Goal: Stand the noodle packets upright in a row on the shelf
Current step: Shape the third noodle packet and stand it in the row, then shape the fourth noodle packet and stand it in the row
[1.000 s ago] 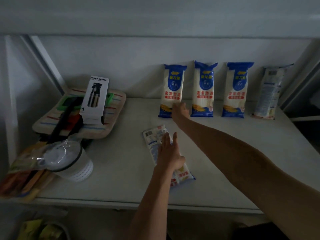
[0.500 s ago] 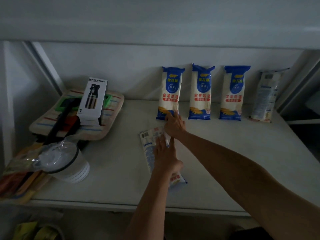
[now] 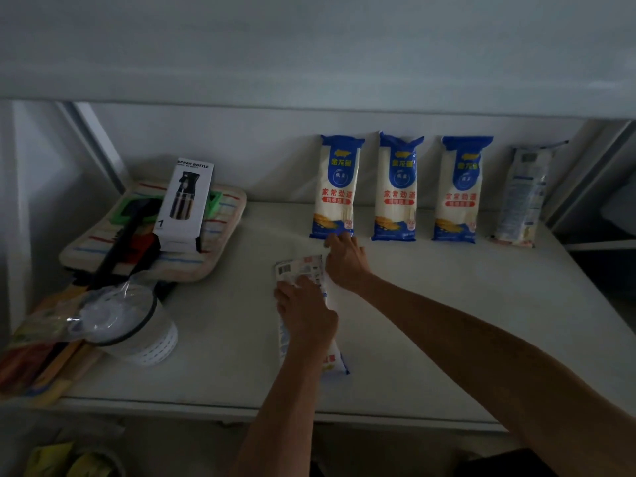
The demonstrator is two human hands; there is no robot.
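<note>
We look down on a dim white shelf (image 3: pixel 430 321) where four noodle packets stand upright against the far wall: the first packet (image 3: pixel 335 187), the second packet (image 3: pixel 397 187) and the third packet (image 3: pixel 459 189) face forward with blue tops and red lettering, each a little apart from the next, and a fourth packet (image 3: pixel 523 197) at the far right shows its printed back. A fifth packet (image 3: pixel 303 270) lies flat, back side up, nearer to us and just left of the row's left end, its far end bearing a barcode and its near end pointing toward the shelf's front edge. Our left hand (image 3: pixel 304 313) lies palm down on the middle of this flat packet, fingers spread over it; we cannot tell whether they grip it. Our right hand (image 3: pixel 346 258) reaches in from the right, fingers curled, at the flat packet's far right corner and just below the foot of the first packet; whether it pinches either one is not clear. At the left of the shelf, a spray bottle box (image 3: pixel 186 204) stands on a striped mat (image 3: pixel 220 246), beside a black-handled tool (image 3: pixel 124 235), with a lidded white container (image 3: pixel 137 325) nearer to us.
</note>
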